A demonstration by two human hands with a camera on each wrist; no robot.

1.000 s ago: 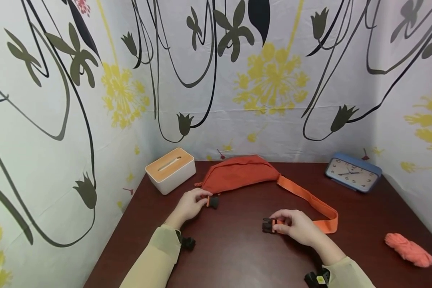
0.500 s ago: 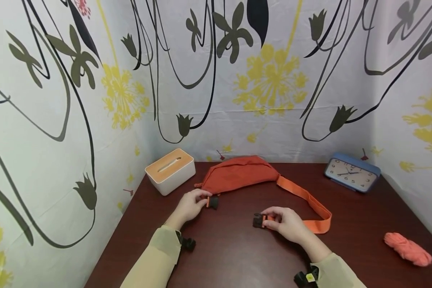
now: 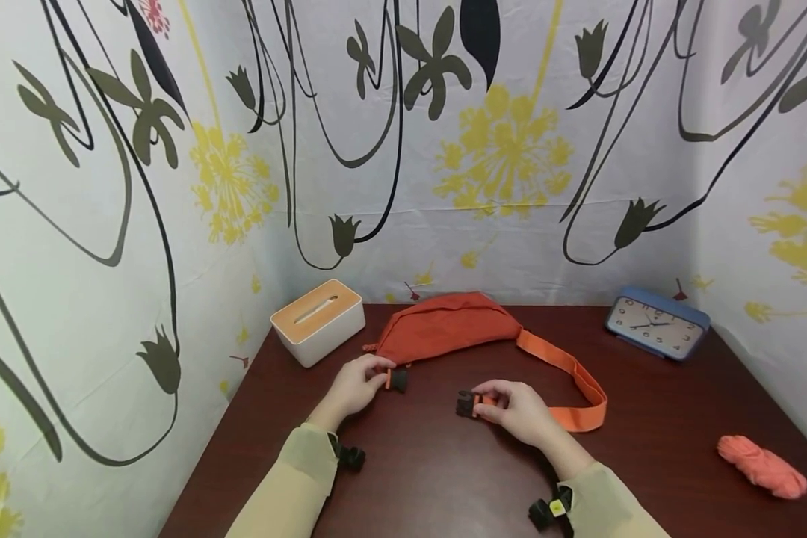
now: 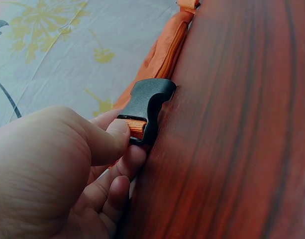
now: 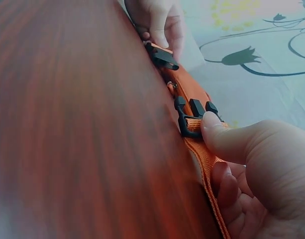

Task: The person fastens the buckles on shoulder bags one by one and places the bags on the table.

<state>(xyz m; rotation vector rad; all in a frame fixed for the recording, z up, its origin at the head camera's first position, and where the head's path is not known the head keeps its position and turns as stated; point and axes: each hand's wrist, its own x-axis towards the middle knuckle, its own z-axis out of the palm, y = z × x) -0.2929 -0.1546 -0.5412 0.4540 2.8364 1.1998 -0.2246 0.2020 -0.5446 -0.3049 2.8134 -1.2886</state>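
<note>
An orange waist bag [image 3: 450,326] lies at the back of the table, its orange strap [image 3: 585,385] looping round on the right. My left hand [image 3: 353,384] pinches the black socket half of the buckle [image 4: 147,102] by its webbing end, thumb on top, just in front of the bag. In my right hand [image 3: 521,411] is the pronged half of the buckle [image 5: 194,117], pinched between thumb and fingers where the strap threads through. Its prongs point left toward the socket half, and a gap separates the two halves.
A white tissue box [image 3: 319,321] with a wood-coloured lid stands at the back left. At the back right is a blue clock [image 3: 659,323]; a coral yarn skein [image 3: 761,466] lies near the right edge. Patterned cloth walls [image 3: 511,246] enclose the dark table [image 3: 444,478].
My right hand has moved left and slightly away from me with the pronged buckle half, drawing the strap along and narrowing the gap. The left hand stays in place.
</note>
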